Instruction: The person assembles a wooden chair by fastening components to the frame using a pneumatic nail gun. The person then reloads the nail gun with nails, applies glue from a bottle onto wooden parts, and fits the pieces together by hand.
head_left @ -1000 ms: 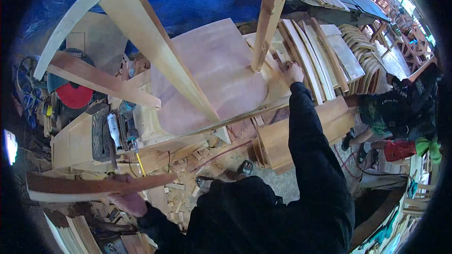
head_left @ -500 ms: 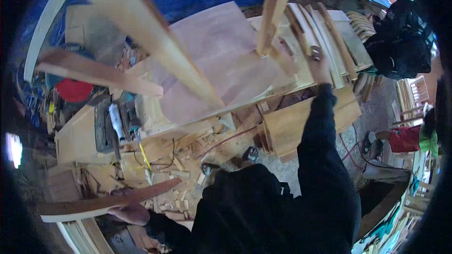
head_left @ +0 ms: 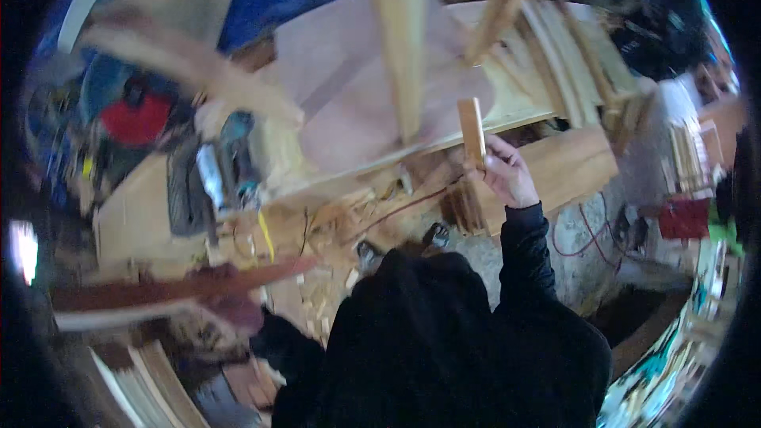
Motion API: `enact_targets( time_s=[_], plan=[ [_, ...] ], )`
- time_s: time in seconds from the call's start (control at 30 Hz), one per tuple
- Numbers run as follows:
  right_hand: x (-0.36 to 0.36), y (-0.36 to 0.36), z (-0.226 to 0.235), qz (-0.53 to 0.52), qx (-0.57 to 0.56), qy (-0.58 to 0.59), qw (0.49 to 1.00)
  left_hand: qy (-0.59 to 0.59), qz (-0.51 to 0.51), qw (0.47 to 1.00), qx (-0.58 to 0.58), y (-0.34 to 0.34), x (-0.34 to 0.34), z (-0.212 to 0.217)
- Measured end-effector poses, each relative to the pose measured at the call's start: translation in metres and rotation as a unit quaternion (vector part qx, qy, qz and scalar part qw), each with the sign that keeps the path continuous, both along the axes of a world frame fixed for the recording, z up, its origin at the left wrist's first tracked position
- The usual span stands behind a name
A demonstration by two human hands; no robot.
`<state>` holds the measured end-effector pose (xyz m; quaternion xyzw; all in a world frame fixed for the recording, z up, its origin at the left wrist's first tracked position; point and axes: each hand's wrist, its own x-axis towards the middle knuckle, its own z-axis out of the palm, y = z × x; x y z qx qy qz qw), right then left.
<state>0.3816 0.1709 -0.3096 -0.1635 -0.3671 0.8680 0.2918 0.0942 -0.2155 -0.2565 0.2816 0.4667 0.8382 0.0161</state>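
Note:
In my right hand (head_left: 511,178), a small flat wooden block (head_left: 472,133) stands upright, pinched between thumb and fingers just off the bench's front edge. My left hand (head_left: 234,305), smeared by motion, grips a long, slightly curved wooden piece (head_left: 131,295) near its middle, out to the left. Its upper face looks reddish brown and its near edge pale. A large thin wood sheet (head_left: 341,103) with a rounded outline lies on the workbench (head_left: 511,120) beyond both hands.
Two wooden posts (head_left: 396,47) (head_left: 507,4) rise over the bench. Long wood strips (head_left: 567,63) lie at its right end. Tools, among them a grey-white power tool (head_left: 210,174), sit at the left. A red cord (head_left: 587,246) and wood scraps (head_left: 313,301) litter the floor.
My right hand has come back from the strips at the far right toward me, and the wooden block now shows in it. My left hand has risen slightly, still gripping the curved piece.

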Motion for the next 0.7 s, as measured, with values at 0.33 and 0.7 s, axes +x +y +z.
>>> enact_targets(
  time_s=[0.33, 0.7],
  plan=[
    [0.045, 0.23, -0.086, -0.45, 0.571, -0.53, 0.437, -0.136, 0.168, 0.976, -0.038, 0.027, 0.035, 0.018],
    [0.01, 0.298, -0.125, -0.205, 0.476, -0.621, 0.588, -0.099, 0.241, 0.958, -0.117, 0.051, 0.081, 0.017]
  ],
)
